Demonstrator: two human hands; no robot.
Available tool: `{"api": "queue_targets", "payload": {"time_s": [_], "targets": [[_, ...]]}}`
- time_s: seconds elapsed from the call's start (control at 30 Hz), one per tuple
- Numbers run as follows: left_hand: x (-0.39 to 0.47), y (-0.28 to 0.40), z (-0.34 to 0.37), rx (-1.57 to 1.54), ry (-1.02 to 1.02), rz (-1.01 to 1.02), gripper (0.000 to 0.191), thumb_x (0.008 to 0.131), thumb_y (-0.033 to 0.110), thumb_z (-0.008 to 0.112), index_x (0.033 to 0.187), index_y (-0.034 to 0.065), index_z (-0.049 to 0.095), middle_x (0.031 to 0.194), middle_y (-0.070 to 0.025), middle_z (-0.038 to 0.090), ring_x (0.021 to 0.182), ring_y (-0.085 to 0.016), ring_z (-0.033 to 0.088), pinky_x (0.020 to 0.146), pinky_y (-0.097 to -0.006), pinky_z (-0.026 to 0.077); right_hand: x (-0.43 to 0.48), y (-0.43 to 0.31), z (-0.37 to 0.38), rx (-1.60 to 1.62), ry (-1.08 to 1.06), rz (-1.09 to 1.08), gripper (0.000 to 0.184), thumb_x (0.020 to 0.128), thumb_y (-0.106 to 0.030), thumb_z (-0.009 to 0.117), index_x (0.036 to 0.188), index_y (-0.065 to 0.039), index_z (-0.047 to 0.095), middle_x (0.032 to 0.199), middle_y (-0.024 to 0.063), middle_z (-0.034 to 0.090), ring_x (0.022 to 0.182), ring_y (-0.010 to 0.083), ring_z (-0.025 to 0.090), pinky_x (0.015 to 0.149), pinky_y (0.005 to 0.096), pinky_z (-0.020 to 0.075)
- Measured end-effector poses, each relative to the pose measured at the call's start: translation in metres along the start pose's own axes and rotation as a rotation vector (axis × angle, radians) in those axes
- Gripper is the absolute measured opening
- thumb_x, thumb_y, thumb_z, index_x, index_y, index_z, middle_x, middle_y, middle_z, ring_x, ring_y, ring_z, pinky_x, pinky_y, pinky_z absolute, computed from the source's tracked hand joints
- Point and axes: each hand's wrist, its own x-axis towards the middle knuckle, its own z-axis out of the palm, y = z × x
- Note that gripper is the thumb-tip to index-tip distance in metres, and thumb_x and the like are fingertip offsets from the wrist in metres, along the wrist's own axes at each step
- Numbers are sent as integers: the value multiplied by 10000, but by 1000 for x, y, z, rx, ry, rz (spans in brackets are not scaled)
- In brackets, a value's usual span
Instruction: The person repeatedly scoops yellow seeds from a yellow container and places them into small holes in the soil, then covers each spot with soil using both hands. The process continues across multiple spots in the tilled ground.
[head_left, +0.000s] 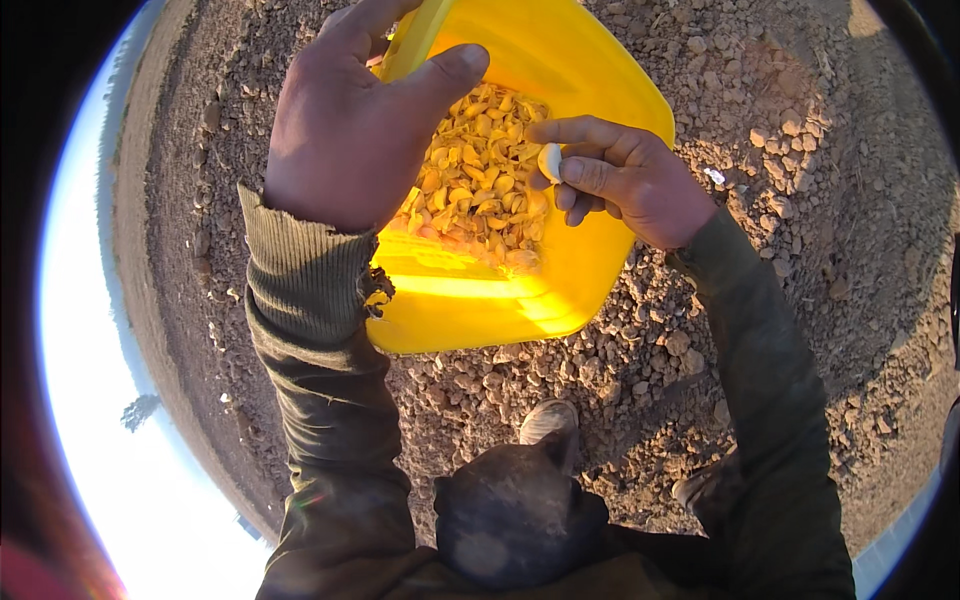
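A yellow plastic container (480, 330) with an open top is before me, its mouth facing up toward the camera. Many garlic cloves (480, 176) lie heaped on its bottom, tinted yellow by the light through the plastic. My left hand (360, 112) grips the container's rim at the upper left, thumb inside and fingers outside, partly hidden. Over the right side of the opening, my right hand (622, 169) pinches a single pale garlic clove (550, 163) between thumb and fingers, above the heap.
Cloddy brown soil (637, 367) surrounds the container. Small pale bits lie in a line on the soil at left, and a white scrap (714, 176) lies at right. My shoe (550, 421) stands below the container; the other is partly hidden by my right sleeve (772, 382).
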Motion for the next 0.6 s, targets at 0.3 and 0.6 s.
{"api": "queue_targets", "payload": {"time_s": [0.3, 0.6], "targets": [[2, 6, 5, -9, 23, 19, 535, 877, 164, 754, 1372, 1, 635, 1221, -156, 719, 1115, -241, 677, 1003, -362, 515, -19, 10, -12, 442, -160, -9, 425, 1103, -160, 516, 1501, -9, 506, 1136, 131, 702, 890, 125, 688, 860, 337, 646], [4, -33, 1, -186, -49, 6, 592, 956, 244, 776, 1472, 49, 561, 1284, -160, 675, 1135, -224, 694, 979, -368, 579, -82, 3, -43, 667, -181, -129, 496, 1116, -165, 449, 1535, 89, 379, 1132, 158, 639, 776, 99, 606, 673, 289, 620]]}}
